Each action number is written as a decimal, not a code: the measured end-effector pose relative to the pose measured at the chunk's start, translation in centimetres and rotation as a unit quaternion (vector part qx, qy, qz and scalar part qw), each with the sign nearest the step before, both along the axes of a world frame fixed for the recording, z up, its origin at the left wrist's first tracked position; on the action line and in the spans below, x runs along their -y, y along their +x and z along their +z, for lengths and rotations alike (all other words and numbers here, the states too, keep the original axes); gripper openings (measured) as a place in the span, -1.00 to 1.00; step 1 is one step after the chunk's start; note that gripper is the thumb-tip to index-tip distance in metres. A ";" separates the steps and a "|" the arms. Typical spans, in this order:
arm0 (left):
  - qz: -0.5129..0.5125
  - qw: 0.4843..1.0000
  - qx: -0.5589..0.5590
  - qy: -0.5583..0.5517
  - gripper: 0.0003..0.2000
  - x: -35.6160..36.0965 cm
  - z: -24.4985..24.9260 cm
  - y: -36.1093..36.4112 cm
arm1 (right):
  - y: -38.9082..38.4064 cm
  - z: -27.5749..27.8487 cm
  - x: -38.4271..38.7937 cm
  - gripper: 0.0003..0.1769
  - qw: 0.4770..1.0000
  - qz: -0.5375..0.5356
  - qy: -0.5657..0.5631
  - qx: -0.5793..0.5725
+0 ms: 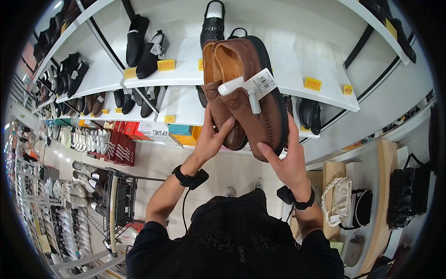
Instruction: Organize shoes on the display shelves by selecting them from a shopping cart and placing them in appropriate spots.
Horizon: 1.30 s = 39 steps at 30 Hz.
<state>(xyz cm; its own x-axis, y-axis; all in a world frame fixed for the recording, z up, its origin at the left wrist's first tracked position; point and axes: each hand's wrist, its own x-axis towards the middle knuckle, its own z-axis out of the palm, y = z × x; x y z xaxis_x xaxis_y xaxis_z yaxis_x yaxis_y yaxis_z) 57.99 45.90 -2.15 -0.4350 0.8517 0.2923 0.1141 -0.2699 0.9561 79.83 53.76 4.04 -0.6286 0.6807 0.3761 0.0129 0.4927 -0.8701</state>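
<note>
A pair of brown leather loafers is held up in front of the white shelf, toes toward me. My left hand (210, 139) is closed around the toe end of the left loafer (218, 104), thumb on top. Around the toe of the right loafer (258, 123) my right hand (287, 160) is closed, its thumb on the upper. The right loafer partly overlaps the left one. A white tag (261, 83) with a barcode hangs across the right loafer, and white stuffing (231, 85) shows in its opening.
Black shoes (151, 53) and yellow price cards (312, 83) stand on the white shelves (186, 97). At left is a shopping cart (114, 200) containing shoes. Handbags (337, 200) sit on shelving at right. Shoe boxes (186, 135) lie under the lower shelf.
</note>
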 end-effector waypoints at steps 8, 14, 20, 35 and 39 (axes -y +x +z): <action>0.010 1.000 0.009 0.010 -0.21 2.4 -0.1 -1.4 | -2.2 0.5 0.5 0.07 0.993 0.028 0.108 0.049; 0.084 0.995 -0.052 -0.020 -0.10 3.6 0.7 -1.8 | -2.9 -0.4 -0.4 0.05 0.997 0.035 0.063 0.005; 0.167 0.941 -0.296 0.001 0.08 3.9 3.6 -0.6 | -3.5 -4.6 -4.9 -0.08 0.968 0.115 -0.213 -0.059; 0.051 0.918 -0.383 0.094 -0.03 4.7 3.8 3.0 | -1.5 -12.2 -8.2 -0.12 0.946 0.134 -0.293 -0.042; 0.035 0.910 -0.405 0.084 -0.04 4.7 4.9 2.6 | -1.4 -10.3 -7.5 -0.11 0.941 0.146 -0.298 -0.067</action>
<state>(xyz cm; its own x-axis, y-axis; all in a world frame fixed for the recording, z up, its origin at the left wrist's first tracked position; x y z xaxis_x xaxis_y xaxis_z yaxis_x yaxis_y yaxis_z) 60.57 41.25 2.74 -0.0705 0.7439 0.6646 0.7852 -0.3696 0.4969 78.43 61.26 -6.22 -0.7953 0.6020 0.0710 -0.1765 -0.1178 -0.9772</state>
